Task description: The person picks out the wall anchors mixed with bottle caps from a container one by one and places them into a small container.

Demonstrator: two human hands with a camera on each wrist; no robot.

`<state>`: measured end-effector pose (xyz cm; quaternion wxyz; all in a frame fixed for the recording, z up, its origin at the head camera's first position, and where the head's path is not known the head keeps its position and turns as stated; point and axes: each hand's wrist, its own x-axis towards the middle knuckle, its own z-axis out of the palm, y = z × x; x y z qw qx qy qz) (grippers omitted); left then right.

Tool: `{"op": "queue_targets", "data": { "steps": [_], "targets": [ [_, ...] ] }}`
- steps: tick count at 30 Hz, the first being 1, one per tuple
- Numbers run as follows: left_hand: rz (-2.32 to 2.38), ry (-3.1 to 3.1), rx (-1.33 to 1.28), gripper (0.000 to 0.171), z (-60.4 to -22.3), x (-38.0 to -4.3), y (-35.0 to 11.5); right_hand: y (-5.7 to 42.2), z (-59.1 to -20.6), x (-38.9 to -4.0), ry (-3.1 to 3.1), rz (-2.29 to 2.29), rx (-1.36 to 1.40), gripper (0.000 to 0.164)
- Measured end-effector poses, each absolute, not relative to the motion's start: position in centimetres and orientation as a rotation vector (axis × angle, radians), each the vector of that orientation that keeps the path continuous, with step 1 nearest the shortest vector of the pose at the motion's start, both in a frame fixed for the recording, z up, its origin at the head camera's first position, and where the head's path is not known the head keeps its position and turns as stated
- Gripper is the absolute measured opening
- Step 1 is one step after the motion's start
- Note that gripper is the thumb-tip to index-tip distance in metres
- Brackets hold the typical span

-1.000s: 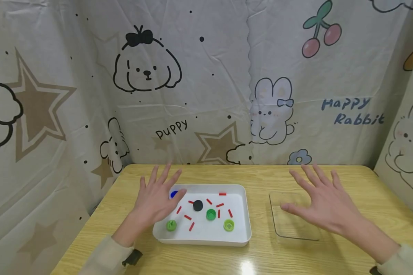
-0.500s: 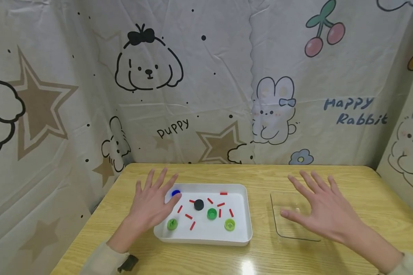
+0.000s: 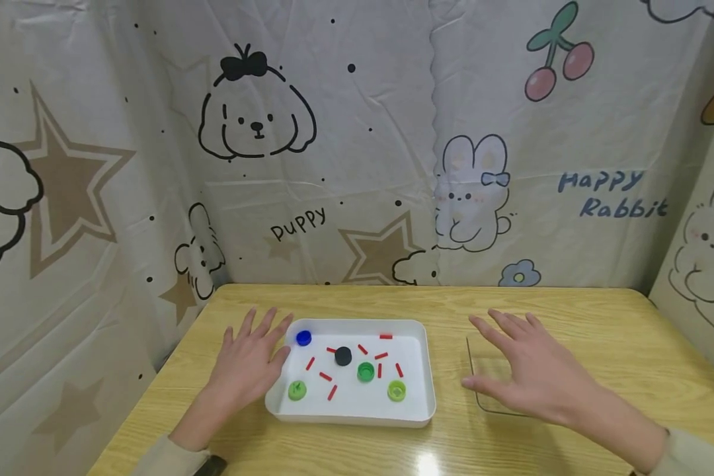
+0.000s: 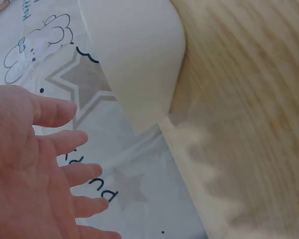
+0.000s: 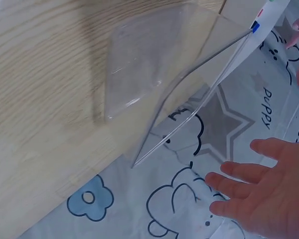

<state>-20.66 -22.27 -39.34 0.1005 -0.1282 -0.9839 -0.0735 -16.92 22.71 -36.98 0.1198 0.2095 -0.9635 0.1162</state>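
Observation:
My left hand (image 3: pixel 246 362) is held over the left edge of a white tray (image 3: pixel 357 418), fingers spread and nothing in them. To the right, my right hand (image 3: pixel 535 373) hovers above a clear plastic box (image 5: pixel 144 64), also holding nothing; it hides much of the box in the head view. Inside the tray lie round caps: a blue one (image 3: pixel 303 338), a black one (image 3: pixel 343 356), a dark green one (image 3: pixel 365 372), a light green one (image 3: pixel 297 390) and a yellow-green one (image 3: pixel 396 391). Several short red sticks (image 3: pixel 332 393) are scattered among them.
Tray and box stand apart on a wooden table (image 3: pixel 357 449), with bare wood between them. A pale printed curtain (image 3: pixel 357 132) rises behind the table's back edge and along both sides.
Both hands have come lower. The left hand has moved left, so the blue cap is fully uncovered; the right hand has drifted left over the clear box. Tray contents stay put.

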Motion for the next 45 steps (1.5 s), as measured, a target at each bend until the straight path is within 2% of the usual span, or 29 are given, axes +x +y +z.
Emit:
{"op": "queue_targets", "data": {
  "steps": [14,23,32,45],
  "targets": [
    [-0.312,-2.949,-0.423,0.057,-39.6,-20.6,-23.4,19.8,-36.4,-17.7,-2.824,0.313,0.692,0.091],
    [-0.504,-2.969,-0.439,0.057,-40.1,-21.0,-24.3,18.4,-36.0,-18.9,-2.819,0.315,0.814,0.077],
    [-0.745,-2.963,-0.472,0.051,-40.6,-21.3,-25.3,16.2,-35.9,-20.3,-2.866,0.396,0.914,0.064],
    [-0.973,-2.999,-0.491,0.052,-41.1,-22.1,-26.6,14.5,-36.4,-23.0,-3.030,0.725,0.888,0.046]
  ]
}}
